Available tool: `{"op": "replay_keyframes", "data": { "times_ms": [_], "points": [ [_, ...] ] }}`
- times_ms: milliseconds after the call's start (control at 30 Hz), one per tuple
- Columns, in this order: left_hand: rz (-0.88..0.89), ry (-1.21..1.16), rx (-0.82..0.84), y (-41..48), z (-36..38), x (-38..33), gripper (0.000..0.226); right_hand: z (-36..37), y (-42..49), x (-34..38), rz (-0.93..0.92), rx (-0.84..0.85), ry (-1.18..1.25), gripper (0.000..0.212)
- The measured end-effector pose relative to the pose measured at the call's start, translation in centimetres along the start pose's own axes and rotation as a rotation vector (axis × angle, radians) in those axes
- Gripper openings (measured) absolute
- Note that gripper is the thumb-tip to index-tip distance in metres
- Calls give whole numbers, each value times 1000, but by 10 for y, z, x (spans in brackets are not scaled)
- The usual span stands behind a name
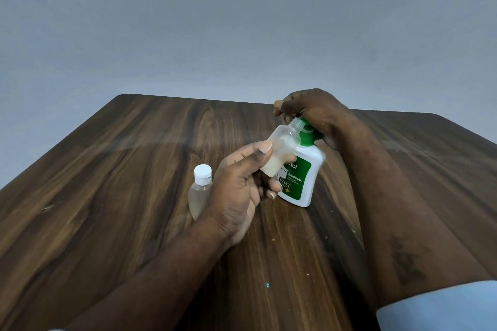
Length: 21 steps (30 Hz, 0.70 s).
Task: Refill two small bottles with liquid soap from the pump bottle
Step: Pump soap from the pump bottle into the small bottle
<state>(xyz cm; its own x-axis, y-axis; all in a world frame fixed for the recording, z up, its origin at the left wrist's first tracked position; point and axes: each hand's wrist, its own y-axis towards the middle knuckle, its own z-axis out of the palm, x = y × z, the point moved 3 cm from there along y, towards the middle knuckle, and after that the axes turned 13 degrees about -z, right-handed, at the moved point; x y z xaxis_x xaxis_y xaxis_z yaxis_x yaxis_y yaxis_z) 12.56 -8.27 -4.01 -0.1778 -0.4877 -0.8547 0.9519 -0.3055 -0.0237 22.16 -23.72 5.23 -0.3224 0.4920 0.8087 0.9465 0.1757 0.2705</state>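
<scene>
Soap may spill onto the wooden table [107, 183] if the tilted, uncapped small bottle [282, 150] drifts from the nozzle of the pump bottle [301, 180] as the pump goes down. The left hand [242, 188] pinches that partly filled bottle between thumb and curled fingers, while the right hand [314, 113] curls over the pump head. The capped small bottle [200, 191] stands just left of the left hand.

Wooden table [129, 174]: pump bottle [302, 183], capped bottle [199, 192].
</scene>
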Motion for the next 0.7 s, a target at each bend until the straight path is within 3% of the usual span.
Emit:
{"op": "replay_keyframes", "data": {
  "times_ms": [700],
  "points": [
    [-2, -4, -12, -1, 0, 0, 46, 0, -1, 1, -2, -14, -7, 21]
  ]
}}
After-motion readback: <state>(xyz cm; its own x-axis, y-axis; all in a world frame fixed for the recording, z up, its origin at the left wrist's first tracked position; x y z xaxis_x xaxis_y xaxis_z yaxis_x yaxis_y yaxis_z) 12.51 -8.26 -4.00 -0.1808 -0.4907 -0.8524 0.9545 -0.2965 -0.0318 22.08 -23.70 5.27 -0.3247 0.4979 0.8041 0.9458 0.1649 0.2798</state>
